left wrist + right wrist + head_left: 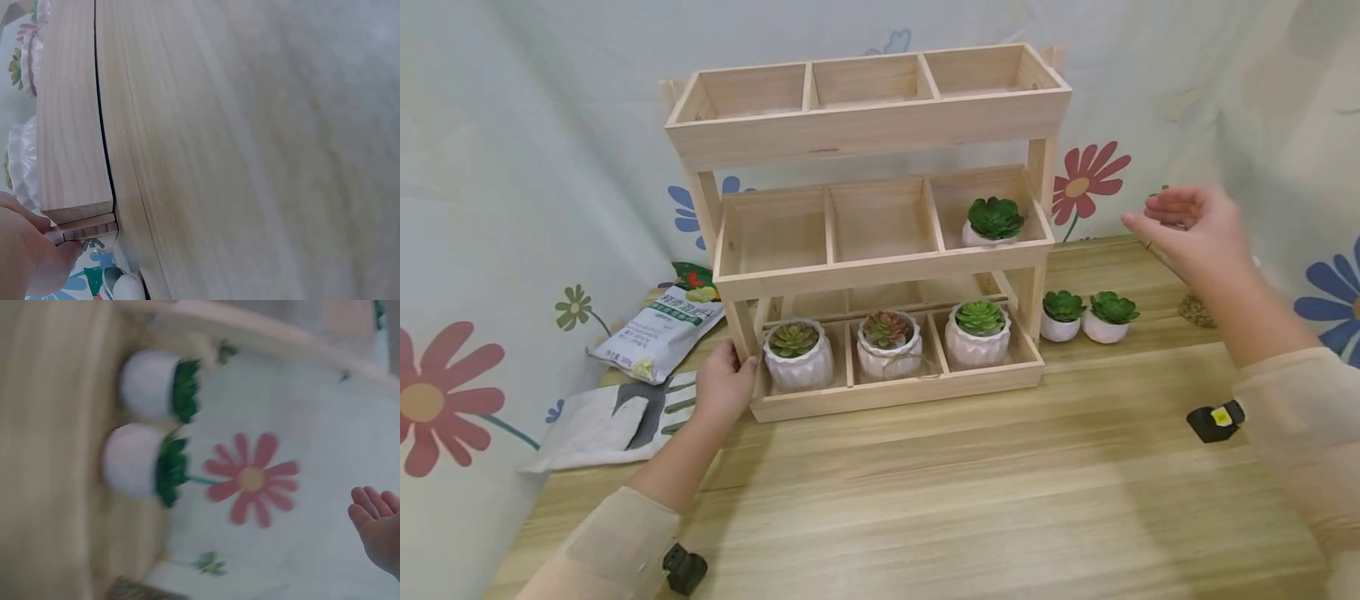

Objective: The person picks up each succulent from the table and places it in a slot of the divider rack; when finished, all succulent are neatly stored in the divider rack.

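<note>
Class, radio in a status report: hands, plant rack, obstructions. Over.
Left hand gripping lower left end of rack; right hand raised, holding nothing. Rack carries four potted succulents; two more succulents beside it. No obstruction apparent near right hand.

From afar I'm seeing a matt, bare-wood rack (868, 140), glossy ridged pots (805, 367) and a smooth, wood-grained tabletop (925, 500).

A small curtained-off nook, home or studio hard to tell: pale cloth (550, 100) printed with large red and blue flowers (1078, 186) hangs in folds on the left, far and right sides, closing in a wood-grain surface (925, 500); on it, a tiered wooden rack (865, 137), potted succulents (977, 340) and a printed bag (655, 333) at the left suggest an indoor gardening corner
</note>
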### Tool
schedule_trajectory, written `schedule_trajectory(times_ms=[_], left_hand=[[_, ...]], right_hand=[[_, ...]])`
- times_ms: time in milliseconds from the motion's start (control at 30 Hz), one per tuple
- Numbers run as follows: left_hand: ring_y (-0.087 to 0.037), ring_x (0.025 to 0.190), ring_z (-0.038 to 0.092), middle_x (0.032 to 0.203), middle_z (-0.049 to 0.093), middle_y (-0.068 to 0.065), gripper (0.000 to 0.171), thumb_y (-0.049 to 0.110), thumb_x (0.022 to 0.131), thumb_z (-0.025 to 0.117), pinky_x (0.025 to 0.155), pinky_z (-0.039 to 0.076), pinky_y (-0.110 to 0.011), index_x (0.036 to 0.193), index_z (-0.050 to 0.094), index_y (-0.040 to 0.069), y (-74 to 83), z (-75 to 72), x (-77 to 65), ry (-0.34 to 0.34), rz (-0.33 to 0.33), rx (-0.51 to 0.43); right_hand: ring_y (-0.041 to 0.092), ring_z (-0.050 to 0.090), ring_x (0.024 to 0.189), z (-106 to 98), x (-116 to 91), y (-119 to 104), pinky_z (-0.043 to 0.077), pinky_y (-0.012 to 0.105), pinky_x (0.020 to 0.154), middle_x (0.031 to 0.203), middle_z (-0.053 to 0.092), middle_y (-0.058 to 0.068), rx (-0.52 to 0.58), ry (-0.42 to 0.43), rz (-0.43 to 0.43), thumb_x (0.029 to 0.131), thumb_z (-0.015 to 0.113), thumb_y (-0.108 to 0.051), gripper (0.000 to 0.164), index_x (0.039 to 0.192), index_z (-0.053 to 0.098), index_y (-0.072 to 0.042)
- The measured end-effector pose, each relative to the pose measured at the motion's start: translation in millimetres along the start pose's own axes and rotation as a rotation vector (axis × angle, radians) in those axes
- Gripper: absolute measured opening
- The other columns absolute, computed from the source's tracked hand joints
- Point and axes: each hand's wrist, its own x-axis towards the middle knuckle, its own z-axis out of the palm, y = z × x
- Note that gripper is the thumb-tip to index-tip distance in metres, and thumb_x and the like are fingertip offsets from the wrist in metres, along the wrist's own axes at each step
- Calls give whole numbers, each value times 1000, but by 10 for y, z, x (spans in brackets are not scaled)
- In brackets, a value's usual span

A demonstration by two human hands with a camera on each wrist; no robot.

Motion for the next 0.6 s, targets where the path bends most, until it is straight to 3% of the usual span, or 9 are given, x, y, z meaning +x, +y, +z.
schedule_trajectory(times_ms=[100, 233, 367, 600], left_hand=[[-38, 113, 53, 122, 54, -29, 38, 5, 94, 51, 94, 45, -45, 129, 45, -9, 12, -2, -2, 2, -5, 3], [-38, 115, 51, 125, 53, -29, 40, 6, 95, 50, 95, 45, -45, 131, 43, -9, 39, -11, -12, -14, -16, 4], [-38, 116, 51, 126, 52, -28, 40, 6, 95, 50, 95, 45, -44, 132, 43, -8, 37, -21, -19, -17, -18, 3], [-37, 116, 51, 126, 52, -28, 40, 6, 95, 50, 95, 45, -43, 131, 43, -9, 14, -22, -22, -20, -14, -15]], right_hand=[[9, 50, 106, -27, 33, 258, 43, 11, 84, 118, 53, 1, -90, -1, 62, 80, 68, -47, 71, 130, 44, -5], [22, 47, 111, -3, 42, 582, 44, 29, 91, 124, 49, 10, -181, -39, 107, 80, 63, -56, 84, 134, 38, 3], [36, 44, 117, 48, 47, 825, 41, 46, 94, 129, 45, 23, -234, -98, 101, 82, 61, -57, 86, 133, 37, 8], [46, 39, 120, 165, 25, 1079, 37, 56, 96, 129, 41, 32, -291, -206, 116, 80, 65, -56, 93, 131, 33, 13]])
